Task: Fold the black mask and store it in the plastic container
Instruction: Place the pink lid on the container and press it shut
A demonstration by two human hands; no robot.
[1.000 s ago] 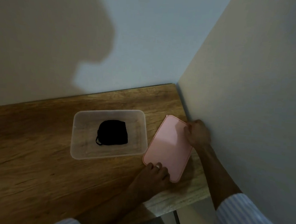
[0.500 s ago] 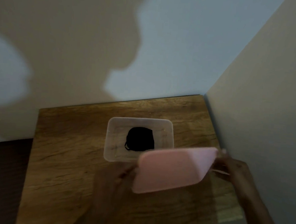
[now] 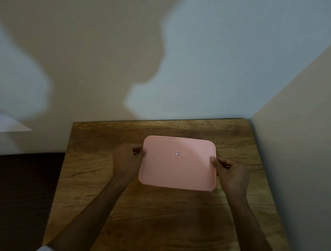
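A pink rectangular lid [image 3: 177, 165] with a small sticker in its middle lies flat over the plastic container, which it hides entirely. The black mask inside is hidden too. My left hand [image 3: 128, 159] grips the lid's left edge and my right hand [image 3: 230, 174] grips its right edge. Both forearms reach in from the bottom of the view.
The wooden table [image 3: 154, 222] stands in a corner, with a wall behind and a wall [image 3: 305, 154] close on the right. Its left edge drops to a dark floor [image 3: 15, 193]. A white surface [image 3: 2, 121] juts in at the far left.
Both hands lifted the pink lid from the table at the right, swung it left and set it over the container. The mask and container went out of sight.
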